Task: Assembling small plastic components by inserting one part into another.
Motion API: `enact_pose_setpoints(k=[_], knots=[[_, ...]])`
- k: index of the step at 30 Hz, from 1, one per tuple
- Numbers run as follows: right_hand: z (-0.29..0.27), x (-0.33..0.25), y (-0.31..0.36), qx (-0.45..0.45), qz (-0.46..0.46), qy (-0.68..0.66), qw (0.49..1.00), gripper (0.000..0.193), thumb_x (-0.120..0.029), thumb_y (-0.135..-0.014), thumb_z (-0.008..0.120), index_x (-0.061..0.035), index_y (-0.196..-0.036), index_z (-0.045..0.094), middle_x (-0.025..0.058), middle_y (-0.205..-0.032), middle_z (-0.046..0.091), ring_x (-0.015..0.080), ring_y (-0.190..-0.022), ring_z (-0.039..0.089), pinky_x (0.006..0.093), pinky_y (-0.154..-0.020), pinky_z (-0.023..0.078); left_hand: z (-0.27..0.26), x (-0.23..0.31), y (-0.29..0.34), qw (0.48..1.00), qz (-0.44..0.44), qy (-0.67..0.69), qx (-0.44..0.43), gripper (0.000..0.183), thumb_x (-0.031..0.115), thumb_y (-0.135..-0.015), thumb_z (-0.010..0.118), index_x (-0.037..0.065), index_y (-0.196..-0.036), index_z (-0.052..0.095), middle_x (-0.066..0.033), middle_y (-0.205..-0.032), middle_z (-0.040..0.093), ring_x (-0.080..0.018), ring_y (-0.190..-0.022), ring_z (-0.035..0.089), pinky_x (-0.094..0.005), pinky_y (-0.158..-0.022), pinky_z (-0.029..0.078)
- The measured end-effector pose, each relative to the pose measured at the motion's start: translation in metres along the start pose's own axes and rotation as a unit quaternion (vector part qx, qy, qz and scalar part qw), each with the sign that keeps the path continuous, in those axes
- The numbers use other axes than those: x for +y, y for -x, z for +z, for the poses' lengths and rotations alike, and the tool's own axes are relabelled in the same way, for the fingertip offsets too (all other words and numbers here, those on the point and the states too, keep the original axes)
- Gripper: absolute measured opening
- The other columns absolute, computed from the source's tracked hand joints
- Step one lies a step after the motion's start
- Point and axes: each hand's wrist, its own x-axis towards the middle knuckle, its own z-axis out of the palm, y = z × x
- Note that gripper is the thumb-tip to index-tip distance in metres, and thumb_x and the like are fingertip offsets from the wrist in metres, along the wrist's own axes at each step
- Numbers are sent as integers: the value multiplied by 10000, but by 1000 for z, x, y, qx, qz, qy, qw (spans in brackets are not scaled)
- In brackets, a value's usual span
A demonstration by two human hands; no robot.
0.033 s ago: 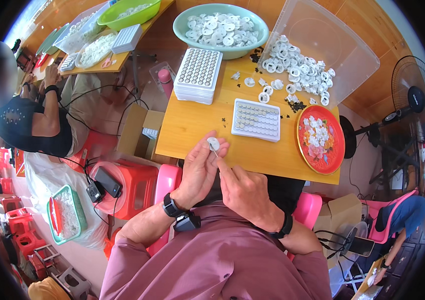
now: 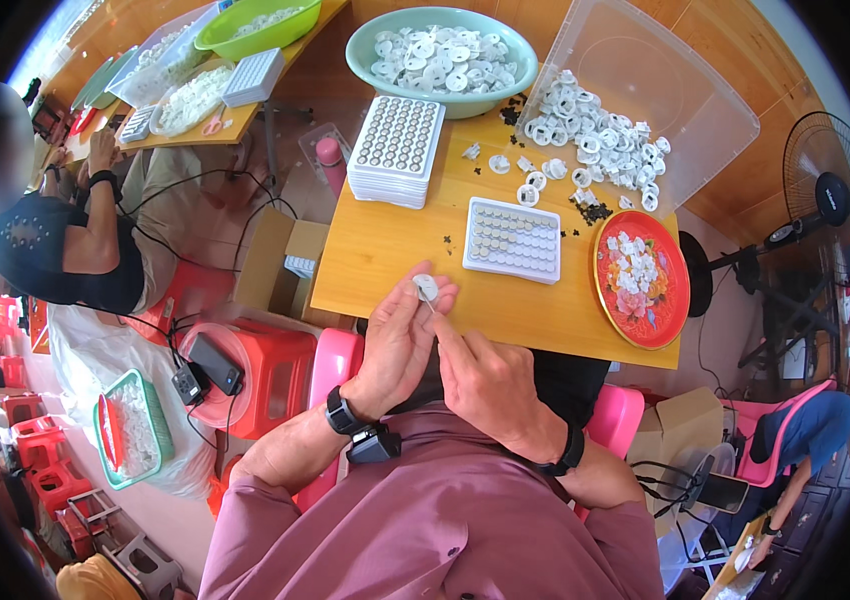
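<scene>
My left hand (image 2: 400, 345) pinches a small round white plastic part (image 2: 425, 288) between thumb and fingers, above the near edge of the table. In my right hand (image 2: 493, 385) is a thin metal tool (image 2: 432, 306), its tip against the white part; the handle is hidden by my fingers. Just beyond my hands lies a white tray (image 2: 512, 268) with rows of small round metal pieces. To its right, a red floral plate (image 2: 605, 300) carries small white pieces. Loose white ring-shaped parts (image 2: 528, 194) are scattered behind the tray.
A stack of white trays (image 2: 385, 187) and a pale green basin (image 2: 365, 70) of white parts stand at the back. A clear bin (image 2: 690, 110) tips out more white parts. Small black bits (image 2: 597, 212) lie nearby. A fan (image 2: 830, 195) stands right; another person (image 2: 65, 240) sits left.
</scene>
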Motion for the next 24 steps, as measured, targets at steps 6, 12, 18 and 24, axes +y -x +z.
enact_pose_setpoints(k=[6, 12, 18, 24], knots=[[7, -6, -4, -2, 6, 17, 1000, 398, -91, -828, 632, -6, -1217, 640, 71, -633, 545, 228, -528, 589, 348, -490, 476, 3, 1, 0, 999, 0, 13, 30, 434, 197, -1076, 422, -25, -1444, 360, -152, -1234, 581, -240, -1180, 588, -340, -1054, 481], [10, -5, -8, 3, 4, 22, 1000, 395, -91, -829, 627, -7, -1215, 635, 76, -634, 552, 245, -540, 601, 357, -491, 481, 2, 1, -2, 999, 3, 28, 33, 436, 201, -1075, 426, -22, -1444, 357, -151, -1225, 577, -234, -1185, 582, -333, -1050, 479], [6, -5, -9, 11, 3, 18, 1000, 387, -93, -830, 630, -13, -1209, 635, 81, -664, 573, 255, -556, 610, 361, -501, 490, 4, 4, -2, 999, 5, 6, 37, 454, 206, -1074, 427, -28, -1456, 349, -173, -1268, 566, -245, -1182, 582, -347, -1054, 476], [1, -6, -2, 14, 11, 4, 1000, 395, -98, -839, 633, -14, -1225, 631, 77, -672, 563, 236, -542, 600, 350, -495, 477, 4, 3, -1, 999, -2, 17, 32, 477, 199, -1068, 427, -63, -1455, 332, -203, -1299, 548, -283, -1223, 558, -371, -1075, 459]])
